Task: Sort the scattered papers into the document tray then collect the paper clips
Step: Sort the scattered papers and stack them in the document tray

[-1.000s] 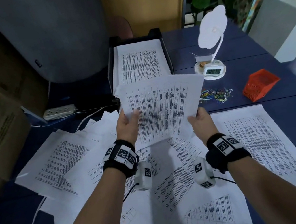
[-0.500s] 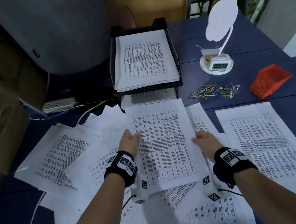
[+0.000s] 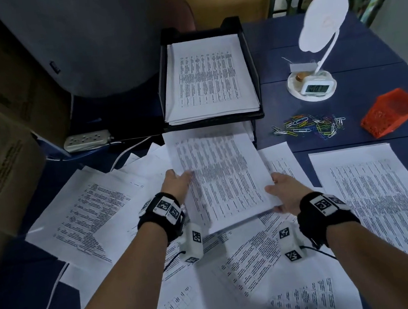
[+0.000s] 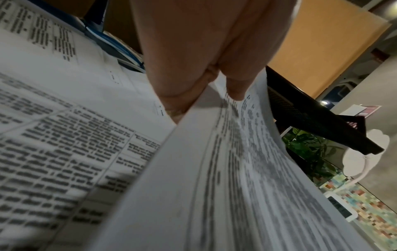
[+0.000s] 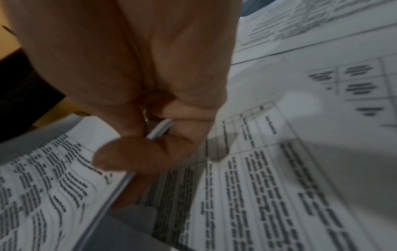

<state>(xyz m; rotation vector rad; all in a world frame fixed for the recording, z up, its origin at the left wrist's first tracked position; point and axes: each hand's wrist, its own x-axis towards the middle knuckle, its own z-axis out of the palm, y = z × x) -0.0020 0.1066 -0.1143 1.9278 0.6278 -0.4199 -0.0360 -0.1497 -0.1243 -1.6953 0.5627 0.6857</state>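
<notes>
Both hands carry a thin stack of sheets point(image 3: 223, 175) toward the lower shelf of the black document tray point(image 3: 252, 78): the left hand point(image 3: 177, 184) pinches its left edge, thumb on top, and the right hand point(image 3: 286, 192) pinches the near right corner, thumb over the print. The stack's far edge sits just at the mouth of the lower shelf, under the front rim, so it looks part-way in. The top shelf already holds a squared pile. Much is left, by my reading: many loose papers point(image 3: 379, 202) cover the worktop point(image 3: 380, 48), and the paper clips point(image 3: 310, 126) lie uncollected beside the orange basket point(image 3: 391, 113). The slot is low, so the sheets must stay flat; both sides of the stack have open room.
</notes>
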